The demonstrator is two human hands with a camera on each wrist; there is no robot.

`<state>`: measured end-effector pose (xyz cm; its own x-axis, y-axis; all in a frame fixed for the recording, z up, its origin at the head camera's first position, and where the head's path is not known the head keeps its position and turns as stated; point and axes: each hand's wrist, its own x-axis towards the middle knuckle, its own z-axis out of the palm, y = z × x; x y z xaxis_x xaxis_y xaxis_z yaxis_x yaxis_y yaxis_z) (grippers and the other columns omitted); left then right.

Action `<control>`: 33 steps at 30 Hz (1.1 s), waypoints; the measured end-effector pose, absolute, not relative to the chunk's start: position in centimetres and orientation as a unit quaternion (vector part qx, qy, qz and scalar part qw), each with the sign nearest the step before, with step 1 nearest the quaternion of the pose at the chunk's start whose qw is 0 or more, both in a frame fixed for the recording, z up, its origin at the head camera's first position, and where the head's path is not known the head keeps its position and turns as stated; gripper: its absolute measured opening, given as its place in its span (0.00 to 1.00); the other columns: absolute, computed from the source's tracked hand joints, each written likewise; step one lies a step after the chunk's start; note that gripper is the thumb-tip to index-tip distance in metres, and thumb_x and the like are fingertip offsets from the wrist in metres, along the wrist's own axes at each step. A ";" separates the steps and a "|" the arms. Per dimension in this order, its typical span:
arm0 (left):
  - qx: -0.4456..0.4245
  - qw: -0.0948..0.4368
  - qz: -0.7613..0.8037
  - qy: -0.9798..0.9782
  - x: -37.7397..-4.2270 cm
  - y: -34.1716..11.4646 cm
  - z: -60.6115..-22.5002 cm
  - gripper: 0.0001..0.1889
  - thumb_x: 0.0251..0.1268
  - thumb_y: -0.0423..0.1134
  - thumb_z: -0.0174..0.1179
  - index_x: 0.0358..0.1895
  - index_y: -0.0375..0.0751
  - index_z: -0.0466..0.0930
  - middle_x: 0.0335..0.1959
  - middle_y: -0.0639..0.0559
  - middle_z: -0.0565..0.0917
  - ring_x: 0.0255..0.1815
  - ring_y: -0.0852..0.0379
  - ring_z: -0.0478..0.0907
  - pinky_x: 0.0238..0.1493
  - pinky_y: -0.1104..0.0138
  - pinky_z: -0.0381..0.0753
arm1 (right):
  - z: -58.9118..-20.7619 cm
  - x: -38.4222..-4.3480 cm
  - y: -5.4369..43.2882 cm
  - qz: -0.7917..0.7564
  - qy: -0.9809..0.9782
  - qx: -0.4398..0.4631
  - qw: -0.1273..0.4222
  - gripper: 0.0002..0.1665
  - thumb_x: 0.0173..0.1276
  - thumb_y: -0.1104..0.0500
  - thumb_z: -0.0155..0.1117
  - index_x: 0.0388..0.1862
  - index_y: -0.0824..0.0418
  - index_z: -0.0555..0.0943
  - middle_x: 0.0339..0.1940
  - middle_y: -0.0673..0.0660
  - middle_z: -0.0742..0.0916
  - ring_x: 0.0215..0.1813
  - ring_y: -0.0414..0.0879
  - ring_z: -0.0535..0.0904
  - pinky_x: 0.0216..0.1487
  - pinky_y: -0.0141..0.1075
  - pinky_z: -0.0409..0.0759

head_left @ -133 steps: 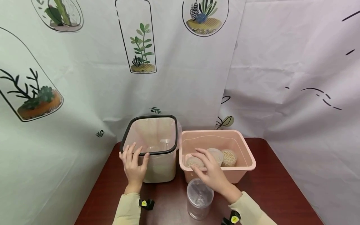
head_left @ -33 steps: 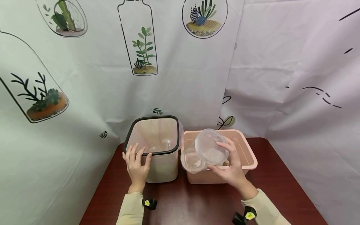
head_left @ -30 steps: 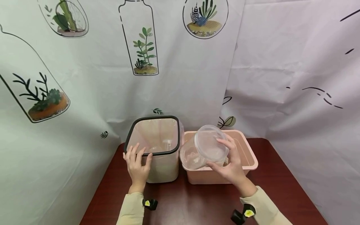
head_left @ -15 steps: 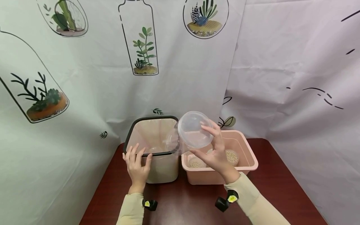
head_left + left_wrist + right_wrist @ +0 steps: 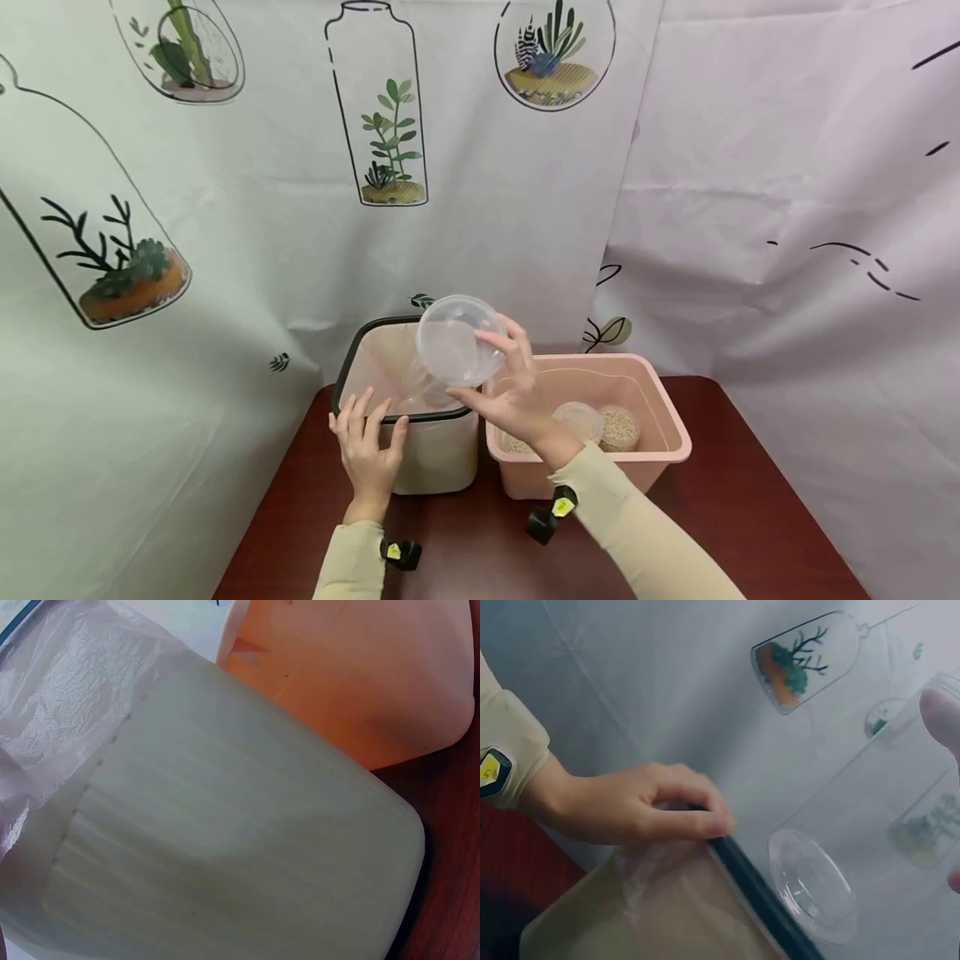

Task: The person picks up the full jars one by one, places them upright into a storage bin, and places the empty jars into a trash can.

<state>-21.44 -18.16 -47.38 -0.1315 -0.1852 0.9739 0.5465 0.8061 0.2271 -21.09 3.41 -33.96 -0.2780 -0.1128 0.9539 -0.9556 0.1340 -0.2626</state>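
A clear, see-through plastic jar with a frosted lid is held in my right hand, thumb and fingers spread around its lid end. It tilts over the opening of a trash can, its round base pointing down and left. No contents show through the jar wall in the right wrist view. My left hand grips the can's black rim at its near left side, fingers over the edge and thumb along the outside. The left wrist view shows the can's ribbed side and the overhanging liner bag.
A pink basin stands right of the can. Inside it lie a jar of pale round grains, a clear lidded container and more grains, partly hidden by my right arm. Behind the dark red table hangs a printed cloth.
The jar stood on the table in front of the basin at first. My right hand has picked it up and carried it left, from over the basin to over the can. My left hand stays at the rim.
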 end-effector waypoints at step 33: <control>-0.141 0.648 -0.273 -0.697 -21.5 -18.3 -47.1 0.24 0.60 0.55 0.59 0.40 0.33 0.83 0.46 0.37 0.80 0.53 0.33 0.68 0.60 0.37 0.47 | -38.7 -23.5 -1.4 0.346 -0.808 0.349 0.325 0.16 0.58 0.58 0.69 0.43 0.65 0.80 0.54 0.66 0.74 0.47 0.53 0.78 0.45 0.39 0.77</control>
